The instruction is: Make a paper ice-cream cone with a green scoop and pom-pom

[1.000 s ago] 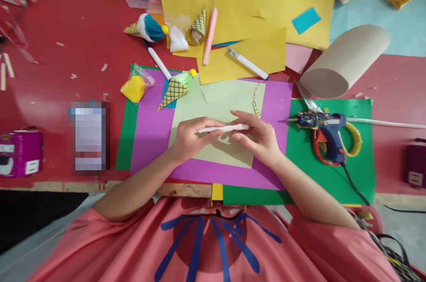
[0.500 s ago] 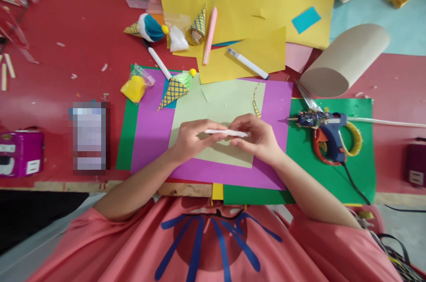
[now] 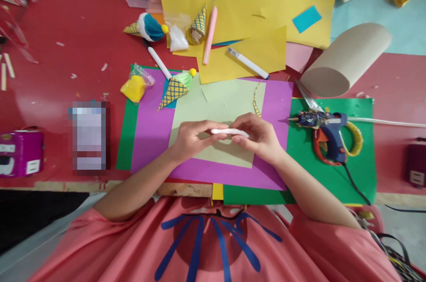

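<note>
A thin, slightly curved piece of white modelling clay (image 3: 231, 131) is stretched between my hands, seen nearly edge-on. My left hand (image 3: 195, 136) pinches its left part between thumb and fingers. At the other end, my right hand (image 3: 258, 136) has closed thumb and fingers on it. Both hands hover over a pale green sheet (image 3: 213, 104) on a purple sheet (image 3: 153, 127). Beyond my left hand lies a small paper ice-cream cone (image 3: 173, 92) with a pale green top. A patterned yellow strip (image 3: 256, 107) lies just past my right hand.
On the right, a hot glue gun (image 3: 333, 133) rests on green paper near a cardboard tube (image 3: 346, 62) and scissors (image 3: 308, 95). Markers (image 3: 249, 64), a blue-topped cone (image 3: 151, 28), bagged white clay (image 3: 178, 38) and yellow clay (image 3: 133, 88) lie farther back. A phone (image 3: 89, 138) is left.
The white clay's left end has shifted right and the piece now looks more curved. My right hand has moved very slightly to the right; both hands keep hold.
</note>
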`<action>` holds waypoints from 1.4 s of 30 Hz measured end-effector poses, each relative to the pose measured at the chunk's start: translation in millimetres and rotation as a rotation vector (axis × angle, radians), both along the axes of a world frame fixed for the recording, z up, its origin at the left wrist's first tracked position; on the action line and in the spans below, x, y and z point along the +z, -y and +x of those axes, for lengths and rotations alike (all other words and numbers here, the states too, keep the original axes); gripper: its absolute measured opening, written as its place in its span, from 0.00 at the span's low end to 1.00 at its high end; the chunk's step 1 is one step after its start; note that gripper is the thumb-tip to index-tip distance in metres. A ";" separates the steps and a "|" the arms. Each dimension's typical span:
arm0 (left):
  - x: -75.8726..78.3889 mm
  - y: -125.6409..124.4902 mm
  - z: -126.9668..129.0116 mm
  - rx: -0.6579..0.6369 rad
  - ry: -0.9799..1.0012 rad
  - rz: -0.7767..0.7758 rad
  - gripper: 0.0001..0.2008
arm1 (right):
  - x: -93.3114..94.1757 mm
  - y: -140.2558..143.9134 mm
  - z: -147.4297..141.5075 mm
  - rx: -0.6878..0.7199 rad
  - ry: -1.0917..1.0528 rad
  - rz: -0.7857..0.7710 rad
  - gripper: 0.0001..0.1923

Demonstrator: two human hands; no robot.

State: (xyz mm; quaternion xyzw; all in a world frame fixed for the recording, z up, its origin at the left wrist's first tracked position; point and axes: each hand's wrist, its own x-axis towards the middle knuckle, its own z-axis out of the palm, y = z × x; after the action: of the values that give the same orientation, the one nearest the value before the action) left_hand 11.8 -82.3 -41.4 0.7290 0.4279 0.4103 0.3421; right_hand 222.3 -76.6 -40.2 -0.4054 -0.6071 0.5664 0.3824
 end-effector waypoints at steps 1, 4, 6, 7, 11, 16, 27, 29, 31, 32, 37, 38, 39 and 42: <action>0.4 0.2 0.5 -0.006 0.004 -0.008 0.08 | 0.3 0.0 -1.2 0.010 -0.018 -0.004 0.13; 1.1 1.4 1.7 -0.029 0.044 -0.056 0.07 | 2.7 0.0 -3.9 0.020 0.018 -0.024 0.10; 0.6 1.9 1.4 -0.022 0.062 -0.079 0.07 | 4.5 -0.2 -3.9 0.020 0.067 -0.032 0.08; 0.1 2.0 0.9 -0.019 0.069 -0.092 0.09 | 5.1 -0.3 -3.3 0.020 0.081 -0.028 0.09; -1.4 1.0 -2.0 -0.029 0.064 -0.081 0.19 | 4.9 -0.8 0.7 0.026 0.085 -0.014 0.10; 1.5 -0.8 -0.5 -0.023 0.020 0.074 0.07 | 5.0 -1.1 1.3 0.046 0.042 -0.047 0.12; 1.8 -0.1 -0.9 -0.064 0.038 -0.051 0.24 | 5.2 -1.5 1.5 0.017 0.112 0.079 0.08; 0.8 -0.7 -0.3 -0.064 -0.001 0.048 0.18 | 5.4 -1.6 2.0 0.022 0.105 0.075 0.08; -0.4 -1.3 0.6 -0.059 -0.027 0.133 0.12 | 5.3 -1.3 1.8 0.039 0.087 0.049 0.09; -0.9 -1.5 1.0 -0.057 -0.033 0.159 0.10 | 5.0 -1.2 1.5 0.046 0.078 0.029 0.09; -1.9 -1.8 1.9 -0.088 -0.072 0.230 0.09 | 4.1 -0.8 -1.4 0.073 0.051 -0.046 0.16; -1.7 -1.6 1.7 -0.095 -0.070 0.228 0.09 | 4.3 -1.1 -1.8 0.075 0.054 -0.057 0.15; -1.5 -1.3 1.6 -0.100 -0.066 0.214 0.08 | 4.6 -1.4 -2.0 0.072 0.062 -0.068 0.14; -0.3 -0.1 0.8 -0.108 -0.054 0.104 0.11 | 5.3 -2.4 -1.8 0.039 0.093 -0.086 0.11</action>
State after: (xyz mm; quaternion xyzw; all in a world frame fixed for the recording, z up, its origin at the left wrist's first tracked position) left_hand 12.6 -82.2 -41.7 0.7786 0.3751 0.3933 0.3137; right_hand 220.6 -74.3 -35.0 -0.4355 -0.6072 0.5798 0.3248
